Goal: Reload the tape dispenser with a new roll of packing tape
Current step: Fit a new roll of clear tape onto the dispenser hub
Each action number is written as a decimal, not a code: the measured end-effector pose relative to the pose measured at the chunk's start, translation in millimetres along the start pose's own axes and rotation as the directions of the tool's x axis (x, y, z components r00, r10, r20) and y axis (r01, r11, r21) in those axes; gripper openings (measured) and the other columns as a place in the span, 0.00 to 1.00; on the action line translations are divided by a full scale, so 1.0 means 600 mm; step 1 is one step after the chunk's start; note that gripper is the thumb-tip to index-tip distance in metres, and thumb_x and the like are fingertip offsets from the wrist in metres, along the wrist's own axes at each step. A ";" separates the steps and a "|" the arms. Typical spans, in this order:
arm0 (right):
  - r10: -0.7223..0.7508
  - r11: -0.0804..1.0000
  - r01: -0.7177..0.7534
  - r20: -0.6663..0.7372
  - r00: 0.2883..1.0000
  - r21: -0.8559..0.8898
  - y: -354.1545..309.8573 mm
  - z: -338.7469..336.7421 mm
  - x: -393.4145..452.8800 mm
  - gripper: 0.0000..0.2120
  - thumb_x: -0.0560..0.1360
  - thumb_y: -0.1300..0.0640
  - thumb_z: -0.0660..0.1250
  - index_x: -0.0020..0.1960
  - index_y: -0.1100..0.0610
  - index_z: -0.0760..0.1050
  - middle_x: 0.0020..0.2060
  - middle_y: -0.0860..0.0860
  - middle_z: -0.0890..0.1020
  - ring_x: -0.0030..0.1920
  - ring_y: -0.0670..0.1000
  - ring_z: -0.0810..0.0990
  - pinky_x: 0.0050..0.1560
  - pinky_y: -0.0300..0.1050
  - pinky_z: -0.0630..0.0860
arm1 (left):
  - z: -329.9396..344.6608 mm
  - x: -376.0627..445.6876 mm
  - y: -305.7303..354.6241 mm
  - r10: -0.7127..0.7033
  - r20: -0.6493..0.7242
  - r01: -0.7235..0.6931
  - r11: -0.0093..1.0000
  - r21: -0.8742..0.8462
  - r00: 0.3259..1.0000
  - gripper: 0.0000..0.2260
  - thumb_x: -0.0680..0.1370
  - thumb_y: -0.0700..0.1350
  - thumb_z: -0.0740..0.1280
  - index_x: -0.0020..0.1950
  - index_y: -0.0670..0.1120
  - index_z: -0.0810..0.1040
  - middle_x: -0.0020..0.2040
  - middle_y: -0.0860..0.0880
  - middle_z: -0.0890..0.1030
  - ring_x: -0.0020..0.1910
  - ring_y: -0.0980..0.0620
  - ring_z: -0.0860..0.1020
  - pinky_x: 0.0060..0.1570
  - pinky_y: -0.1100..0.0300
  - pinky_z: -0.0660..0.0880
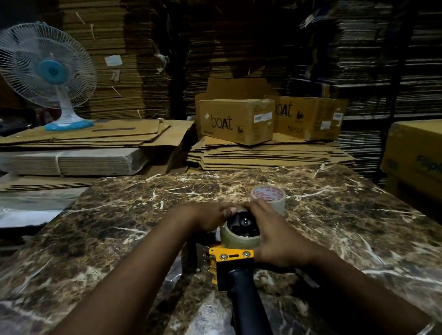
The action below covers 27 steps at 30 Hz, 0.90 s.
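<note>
Left hand [213,216] and right hand [270,232] both clamped on tape roll [239,240] seated in dispenser [233,260] — second roll [268,196] just beyond, on marble surface [114,227].

Yellow dispenser [231,257], brown-veined marble table [114,227]

Both bare forearms enter from the bottom edge and converge toward centre frame, wrists roughly straight. Left hand [213,216] sits palm-down, fingers curled inward, thumb and fingertips gripping the far left rim of the clear, pale packing tape roll [242,237] mounted on the yellow metal tape dispenser with black handle [234,265]. Right hand [274,238] mirrors it from the other side: palm against the roll's right flank, fingers wrapped over its far edge, thumb low near the yellow plate. Fingertips of both hands nearly meet at the roll's far side.
</note>
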State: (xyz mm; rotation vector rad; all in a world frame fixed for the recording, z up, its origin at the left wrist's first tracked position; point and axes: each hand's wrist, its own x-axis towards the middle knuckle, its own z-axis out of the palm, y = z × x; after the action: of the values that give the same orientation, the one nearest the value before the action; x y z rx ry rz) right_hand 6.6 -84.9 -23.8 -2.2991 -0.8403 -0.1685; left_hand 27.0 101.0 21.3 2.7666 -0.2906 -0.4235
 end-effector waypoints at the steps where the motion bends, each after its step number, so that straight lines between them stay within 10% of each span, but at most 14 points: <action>1: -0.003 1.000 0.003 -0.009 1.000 0.000 0.001 0.001 -0.001 0.49 0.57 0.25 0.74 0.69 0.50 0.67 0.57 0.43 0.70 0.58 0.45 0.74 0.62 0.49 0.76 | 0.002 -0.002 0.002 -0.001 -0.008 0.001 1.000 -0.013 1.000 0.22 0.84 0.57 0.49 0.78 0.55 0.58 0.80 0.47 0.56 0.78 0.43 0.56 0.76 0.45 0.53; 8: 0.046 0.995 -0.052 -0.074 0.996 -0.081 0.001 0.014 0.000 0.52 0.56 0.27 0.74 0.71 0.52 0.66 0.58 0.45 0.69 0.59 0.49 0.73 0.62 0.52 0.75 | 0.021 -0.015 -0.013 -0.014 -0.169 -0.055 0.917 -0.395 0.985 0.27 0.81 0.64 0.45 0.74 0.54 0.66 0.74 0.44 0.69 0.72 0.44 0.68 0.67 0.49 0.68; 12: 0.105 0.985 -0.123 -0.143 0.984 -0.123 -0.011 0.024 -0.003 0.52 0.54 0.21 0.70 0.68 0.50 0.66 0.57 0.46 0.70 0.58 0.51 0.73 0.60 0.51 0.76 | 0.029 -0.033 -0.018 -0.025 -0.479 -0.269 0.801 -0.535 0.877 0.26 0.80 0.64 0.47 0.67 0.53 0.75 0.66 0.46 0.78 0.66 0.48 0.75 0.57 0.53 0.73; 17: 0.158 0.969 -0.188 -0.187 0.970 -0.160 -0.017 0.030 -0.010 0.54 0.54 0.18 0.67 0.69 0.52 0.66 0.60 0.48 0.70 0.59 0.53 0.74 0.59 0.52 0.76 | 0.046 -0.079 -0.046 0.030 -0.805 -0.486 0.811 -0.326 0.592 0.09 0.78 0.47 0.62 0.51 0.50 0.82 0.47 0.57 0.82 0.49 0.60 0.79 0.47 0.56 0.77; 27: 0.213 0.931 -0.276 -0.260 0.942 -0.239 -0.038 0.039 -0.014 0.47 0.58 0.20 0.64 0.65 0.52 0.65 0.57 0.49 0.70 0.54 0.54 0.74 0.53 0.51 0.77 | 0.089 -0.158 -0.106 0.398 -0.679 -0.496 0.866 0.056 0.617 0.14 0.69 0.45 0.70 0.54 0.50 0.85 0.55 0.53 0.80 0.57 0.57 0.78 0.55 0.61 0.75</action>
State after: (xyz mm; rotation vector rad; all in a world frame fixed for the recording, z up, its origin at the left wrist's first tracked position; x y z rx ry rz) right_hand -16.4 -61.5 -32.0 -2.5545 -0.4248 -0.4538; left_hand -69.3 168.1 -24.7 2.3695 -0.7063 0.6666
